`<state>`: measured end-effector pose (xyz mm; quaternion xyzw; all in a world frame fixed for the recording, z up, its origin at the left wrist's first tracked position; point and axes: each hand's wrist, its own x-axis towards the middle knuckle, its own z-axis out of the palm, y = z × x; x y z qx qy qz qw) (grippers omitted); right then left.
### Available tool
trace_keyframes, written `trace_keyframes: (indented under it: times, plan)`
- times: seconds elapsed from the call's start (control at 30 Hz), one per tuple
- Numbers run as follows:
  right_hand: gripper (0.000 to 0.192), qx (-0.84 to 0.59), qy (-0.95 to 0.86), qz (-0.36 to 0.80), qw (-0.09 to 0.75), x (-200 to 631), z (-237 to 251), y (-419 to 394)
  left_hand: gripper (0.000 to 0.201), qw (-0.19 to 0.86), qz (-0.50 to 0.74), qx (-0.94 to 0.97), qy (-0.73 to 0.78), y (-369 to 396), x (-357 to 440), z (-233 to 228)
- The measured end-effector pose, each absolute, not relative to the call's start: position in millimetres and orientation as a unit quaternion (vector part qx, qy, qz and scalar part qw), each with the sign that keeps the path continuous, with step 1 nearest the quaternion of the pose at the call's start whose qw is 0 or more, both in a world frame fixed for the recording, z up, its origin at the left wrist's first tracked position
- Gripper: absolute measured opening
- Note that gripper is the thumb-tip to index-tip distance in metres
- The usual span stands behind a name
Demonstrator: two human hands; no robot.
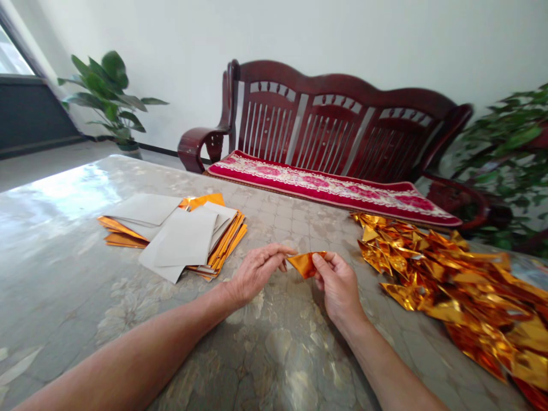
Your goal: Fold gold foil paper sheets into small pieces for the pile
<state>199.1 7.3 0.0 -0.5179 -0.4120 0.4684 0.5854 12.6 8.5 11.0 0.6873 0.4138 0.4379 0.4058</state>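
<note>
Folding the small gold foil piece (305,264) cleanly probably calls for lining up its edges before pressing any crease, since foil keeps every wrinkle. It hangs just above the desk (274,354), between the hands: the right hand (338,285) has its fingers clamped on its right end, the left hand (256,271) pinches the left tip.

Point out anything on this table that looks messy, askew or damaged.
Nothing looks damaged. The stack of gold sheets left of the left hand is fanned and crooked. The folded gold pieces lie in a loose heap by the right hand.
</note>
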Motion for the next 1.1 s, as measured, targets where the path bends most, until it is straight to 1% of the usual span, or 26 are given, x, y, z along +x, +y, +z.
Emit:
trace_keyframes:
  times: [0.2,0.63,0.93,1.1]
  plan:
    - [0.040,-0.517,-0.409,0.479,0.579,200,1,8,0.031,0.390,0.449,0.716,0.366,14,9,1]
    - [0.038,-0.505,-0.413,0.501,0.568,203,-1,9,0.020,0.385,0.449,0.706,0.391,21,8,-6]
    - [0.036,-0.501,-0.426,0.507,0.558,203,2,8,0.010,0.355,0.457,0.720,0.384,18,4,1]
    - [0.035,-0.495,-0.432,0.516,0.550,205,2,8,0.009,0.346,0.454,0.724,0.387,15,5,5]
